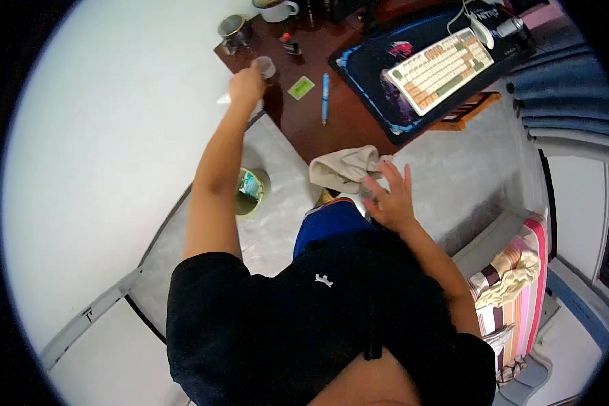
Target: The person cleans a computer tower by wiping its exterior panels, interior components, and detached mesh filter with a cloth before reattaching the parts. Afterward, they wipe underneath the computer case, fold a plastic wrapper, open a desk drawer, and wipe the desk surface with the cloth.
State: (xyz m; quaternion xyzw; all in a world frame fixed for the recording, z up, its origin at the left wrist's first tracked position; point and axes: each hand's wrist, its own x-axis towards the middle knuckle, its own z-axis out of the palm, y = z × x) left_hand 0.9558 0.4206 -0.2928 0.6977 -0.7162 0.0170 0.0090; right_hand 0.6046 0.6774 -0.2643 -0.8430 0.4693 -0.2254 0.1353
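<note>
At the left edge of the dark wooden table, my left hand (246, 86) is stretched out with its fingers closed at the rim of a small clear cup (267, 68). My right hand (394, 201) hangs in front of the table with its fingers spread, holding nothing. Beside its fingertips a beige cloth (342, 169) lies crumpled at the table's front edge; whether they touch, I cannot tell. A blue pen (325, 98) and a green-yellow card (301, 88) lie to the right of the cup.
At the back left are a dark metal-rimmed cup (232, 28), a small red-topped bottle (289, 44) and a white mug (275, 9). A keyboard (441, 71) rests on a black desk mat (372, 88). Below stands a green bin (258, 196); a striped bed (521, 291) is at right.
</note>
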